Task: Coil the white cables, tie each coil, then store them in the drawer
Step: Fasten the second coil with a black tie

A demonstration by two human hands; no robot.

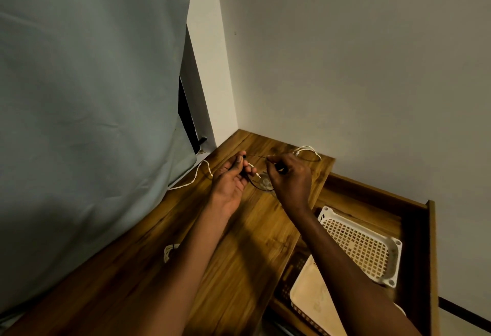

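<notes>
Wooden surface (239,256) set in a room corner; grey-green curtain (87,123) hangs along its left edge and drapes onto it. Open drawer (417,229) to the right, lower down, holding a white perforated basket (361,245) and a pale flat tray (316,298) — the right forearm crosses in front of both.

Left hand (231,178), palm up, fingers curled, pinches a thin dark tie (256,157) near its black end. Right hand (289,176), back to camera, pinches the same tie at its other side; the tie runs taut between the 2 hands.

1 white cable (198,173) trails from the curtain edge toward the left hand. Another white cable loop (307,149) lies at the far edge. A coiled white bundle (168,252) sits by the left forearm, partly hidden.

Under the hands a dark loop and a pale coil — blurred, hard to make out.
</notes>
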